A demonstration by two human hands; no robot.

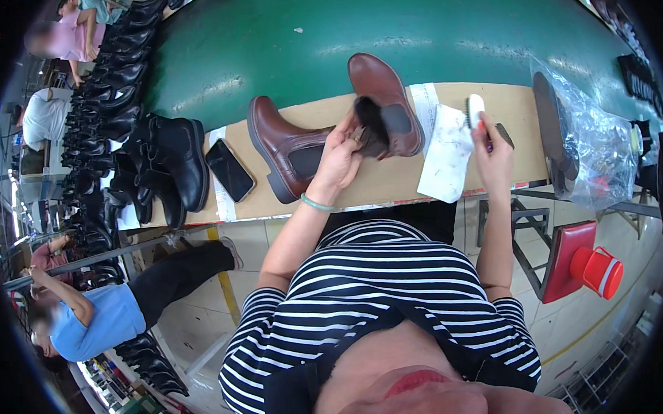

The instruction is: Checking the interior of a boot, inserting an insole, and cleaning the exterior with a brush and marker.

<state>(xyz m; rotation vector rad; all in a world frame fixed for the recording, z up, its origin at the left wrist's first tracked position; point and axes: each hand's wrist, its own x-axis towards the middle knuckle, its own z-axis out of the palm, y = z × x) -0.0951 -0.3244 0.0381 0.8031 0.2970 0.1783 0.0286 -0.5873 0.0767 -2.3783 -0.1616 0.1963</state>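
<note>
Left fingers: the left hand [342,154] has its fingers closed on the top opening of a brown ankle boot [383,103], thumb at the dark collar, and it tips the boot so the toe points away across the desk.
Right fingers: the right hand [492,152] is closed around a small brush [475,108] with a white back. The bristle side is turned away from the camera, so I cannot tell whether it is loaded or dry.
Held boot: it stands raised at the heel end, over the tan board [389,179] that covers the front strip of the green desk [282,41]. It is apart from the brush.
Second boot: a matching brown boot [282,147] lies just left of the held one, sole toward the person, touching the board.
Cloth or paper: a white, smudged sheet [446,155] lies between the two hands, on the board.
Phone: a dark phone [229,170] lies flat on the board, left of the second boot.
Black boots: a dark pair [171,165] stands at the board's left end, with long rows of others behind.
Bag: a clear plastic bag [600,150] with a dark sole in it sits at the right.
Doing it well, as I judge: keep the left grip firm inside the collar so the leather cannot twist, bring the brush to the boot over the sheet so any marks fall there, and stroke lightly and evenly, keeping clear of the elastic side panel.
</note>
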